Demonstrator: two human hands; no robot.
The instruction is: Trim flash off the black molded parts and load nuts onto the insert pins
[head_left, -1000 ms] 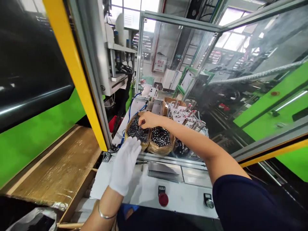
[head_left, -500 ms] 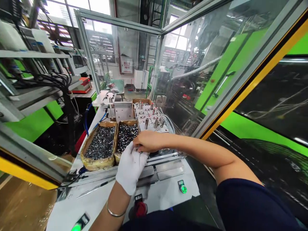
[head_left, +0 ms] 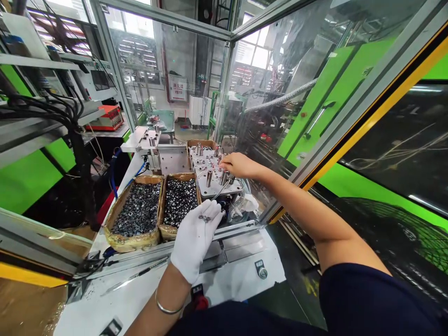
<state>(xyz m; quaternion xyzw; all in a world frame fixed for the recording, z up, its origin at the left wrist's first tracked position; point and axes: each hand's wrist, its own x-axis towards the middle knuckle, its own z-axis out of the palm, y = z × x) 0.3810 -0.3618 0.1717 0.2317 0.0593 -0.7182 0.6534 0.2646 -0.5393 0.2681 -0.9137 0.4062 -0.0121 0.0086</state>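
A metal frame [head_left: 164,17] with clear panels is rising behind the white table [head_left: 245,285]. On this table two cartons are standing side by side, the left carton [head_left: 133,242] and the right carton [head_left: 170,232], both holding many small pieces. Beside them a pale plate [head_left: 219,189] is carrying upright metal pins. The gloved left hand [head_left: 194,238] is lying open, palm up – a few small metal parts [head_left: 205,218] are resting on it. The bare right hand [head_left: 241,165] is bending its fingers together at the plate – whether they are gripping something, I cannot tell.
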